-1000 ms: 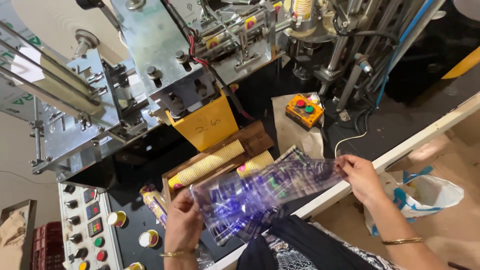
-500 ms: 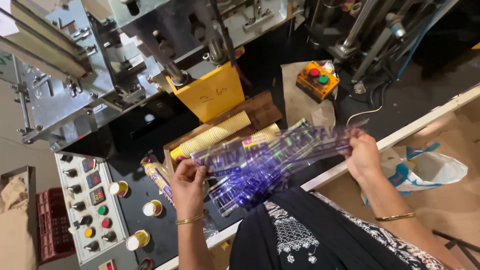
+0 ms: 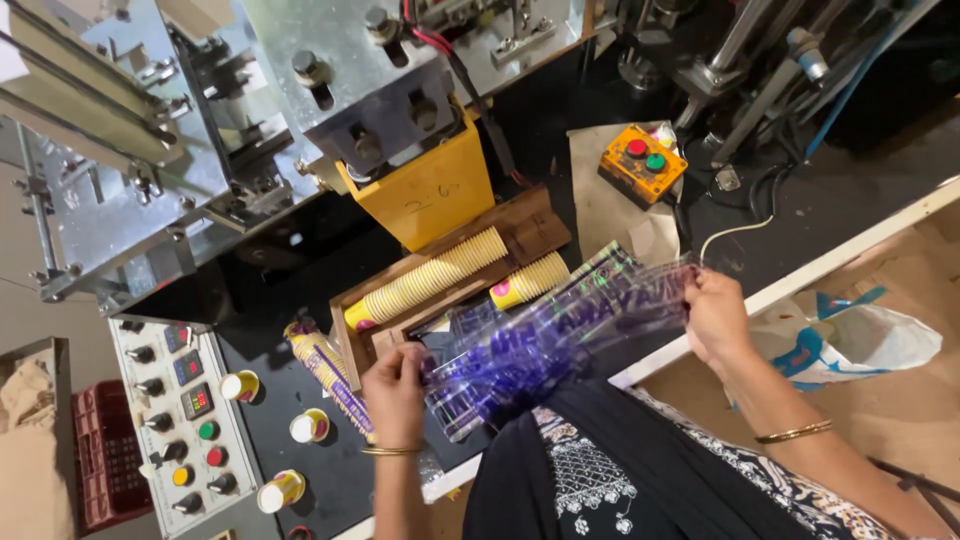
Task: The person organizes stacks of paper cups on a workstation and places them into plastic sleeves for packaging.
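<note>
Between both hands (image 3: 395, 385) (image 3: 715, 315), clear plastic sleeve (image 3: 550, 345) stretched.

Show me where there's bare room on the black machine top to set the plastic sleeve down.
Bare black top lies left of the wooden tray, above the loose cups. Another patch runs right of the orange button box, crossed by a white cable. It is crowded around the tray and cup stacks.
</note>
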